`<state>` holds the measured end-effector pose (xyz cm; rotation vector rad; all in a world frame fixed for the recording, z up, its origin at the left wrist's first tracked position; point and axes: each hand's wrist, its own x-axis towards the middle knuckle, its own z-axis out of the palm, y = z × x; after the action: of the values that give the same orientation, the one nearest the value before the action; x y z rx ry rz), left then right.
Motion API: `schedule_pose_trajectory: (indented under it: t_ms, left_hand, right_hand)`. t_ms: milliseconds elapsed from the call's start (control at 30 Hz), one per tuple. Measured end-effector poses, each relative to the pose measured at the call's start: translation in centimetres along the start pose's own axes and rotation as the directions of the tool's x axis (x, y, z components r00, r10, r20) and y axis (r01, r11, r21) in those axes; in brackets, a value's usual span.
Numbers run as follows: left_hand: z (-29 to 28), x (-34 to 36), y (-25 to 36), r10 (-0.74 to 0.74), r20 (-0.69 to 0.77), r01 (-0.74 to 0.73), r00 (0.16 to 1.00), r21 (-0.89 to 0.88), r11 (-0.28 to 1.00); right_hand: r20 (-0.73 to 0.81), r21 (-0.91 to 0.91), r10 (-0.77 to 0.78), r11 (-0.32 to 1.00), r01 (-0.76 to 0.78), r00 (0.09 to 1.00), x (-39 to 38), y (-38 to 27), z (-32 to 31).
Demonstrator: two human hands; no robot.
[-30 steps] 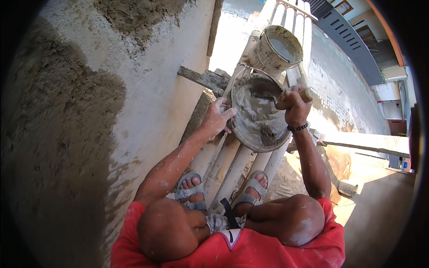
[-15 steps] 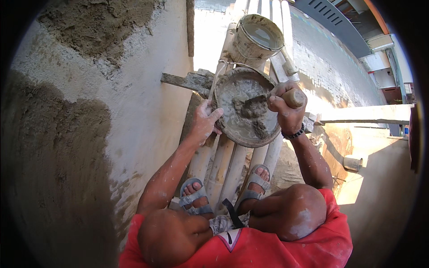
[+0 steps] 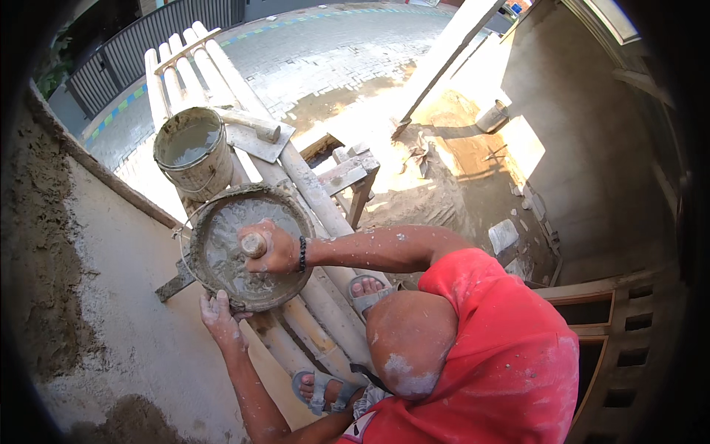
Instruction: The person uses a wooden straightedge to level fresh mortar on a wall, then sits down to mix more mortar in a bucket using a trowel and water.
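A round tub [image 3: 299,214] of wet grey mortar [image 3: 222,222] stands on a platform of pale poles [image 3: 336,325]. My right hand [image 3: 275,248] is closed round the wooden handle of a trowel [image 3: 254,245], held over the middle of the tub. The trowel's blade is hidden beneath the hand. At the tub's near left edge, my left hand [image 3: 223,323] grips the rim, thumb up. A wire handle rests along the tub's left side. Just beyond stands a mortar-smeared bucket [image 3: 198,176] with greyish water in it.
Right of the bucket lies a flat board with a round handle [image 3: 259,140]. A wall [image 3: 140,296] with rough mortar patches runs along the left. A timber support [image 3: 362,189] juts from the platform's right side. Sandy ground and a small bucket [image 3: 492,117] lie lower, at right.
The view has swung to the right, so the tub and bucket appear further left. My right hand has moved the trowel from the tub's right edge to over its middle. My left hand stays on the rim.
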<state>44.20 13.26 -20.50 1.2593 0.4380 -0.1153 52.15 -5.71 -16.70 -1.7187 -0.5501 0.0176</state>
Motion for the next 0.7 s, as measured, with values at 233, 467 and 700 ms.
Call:
schedule_pose_trajectory:
  t_ms: [233,467,700]
  left_hand:
    - [0.5,-0.9,0.4,0.074,-0.127,-0.066,0.989,0.068,0.995]
    - [0.1,-0.7,0.7,0.115,-0.11,-0.103,0.987,0.114,0.988]
    - [1.1,-1.0,0.8,0.143,-0.098,-0.129,0.985,0.132,0.983]
  right_hand:
    - [-0.024,-0.089,-0.101,0.991,0.098,0.995,0.2,-3.3,-0.5]
    - [-0.126,0.094,-0.075,0.992,0.087,0.989,3.6,-8.1,-0.9]
    - [-0.066,0.193,0.221,0.96,-0.205,0.973,3.6,-1.1,-0.6]
